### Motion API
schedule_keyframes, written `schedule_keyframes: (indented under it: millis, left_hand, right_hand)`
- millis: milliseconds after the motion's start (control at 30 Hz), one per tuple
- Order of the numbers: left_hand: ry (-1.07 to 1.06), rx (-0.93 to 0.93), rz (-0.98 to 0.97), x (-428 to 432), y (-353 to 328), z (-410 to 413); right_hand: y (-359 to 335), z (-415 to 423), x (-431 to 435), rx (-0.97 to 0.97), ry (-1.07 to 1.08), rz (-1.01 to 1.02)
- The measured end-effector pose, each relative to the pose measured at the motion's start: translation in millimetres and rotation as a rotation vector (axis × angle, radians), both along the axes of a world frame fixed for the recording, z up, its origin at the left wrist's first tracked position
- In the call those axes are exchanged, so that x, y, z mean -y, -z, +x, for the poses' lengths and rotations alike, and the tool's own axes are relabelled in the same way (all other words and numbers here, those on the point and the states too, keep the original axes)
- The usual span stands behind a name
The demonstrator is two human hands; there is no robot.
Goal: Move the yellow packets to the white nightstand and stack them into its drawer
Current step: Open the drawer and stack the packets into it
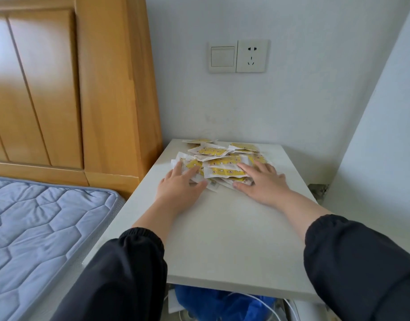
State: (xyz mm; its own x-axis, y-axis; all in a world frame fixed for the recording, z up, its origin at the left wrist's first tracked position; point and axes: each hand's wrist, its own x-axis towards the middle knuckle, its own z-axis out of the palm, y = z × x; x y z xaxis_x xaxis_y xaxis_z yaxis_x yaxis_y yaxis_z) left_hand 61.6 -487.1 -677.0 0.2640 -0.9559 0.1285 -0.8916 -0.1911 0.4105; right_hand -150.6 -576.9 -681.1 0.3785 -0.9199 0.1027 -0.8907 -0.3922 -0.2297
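Note:
Several yellow-and-white packets [219,159] lie in a loose heap on the far half of the white nightstand top [225,228]. My left hand [179,188] lies flat at the heap's left edge, fingers straight over the nearest packets. My right hand [263,181] rests flat on the heap's right side, fingers spread and thumb along the front edge. Neither hand grips a packet. Below the nightstand's front edge its drawer [222,302] stands open, showing blue material and white cable inside.
A blue quilted mattress [37,228] lies to the left against a wooden headboard [72,84]. The wall behind carries a switch and socket plate [238,56]. A white wall [384,135] closes in the right side.

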Motion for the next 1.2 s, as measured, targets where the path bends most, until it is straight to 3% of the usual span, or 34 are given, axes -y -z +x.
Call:
schedule_keyframes:
  millis: [467,667,867,1033,1200]
  left_hand:
    - [0.12,0.103,0.097,-58.7,-3.8,-24.1]
    - [0.137,0.088,0.073,-73.3,0.0,-26.4]
    - [0.119,0.056,0.065,-73.7,-2.1,-27.8]
    - [0.031,-0.164,-0.033,-73.2,-1.3,-22.2]
    - [-0.081,-0.46,-0.181,-74.0,-1.3,-18.3]
  right_hand:
    - [5.5,-2.7,-55.5,-0.007,-0.074,-0.109]
    - [4.5,-4.2,-73.2,0.015,0.005,-0.161]
    - [-1.5,8.2,-65.7,0.097,-0.098,-0.198]
    - [-2.0,23.7,-54.6,0.143,-0.115,-0.142]
    - [4.0,19.3,-64.1,0.098,-0.138,-0.266]
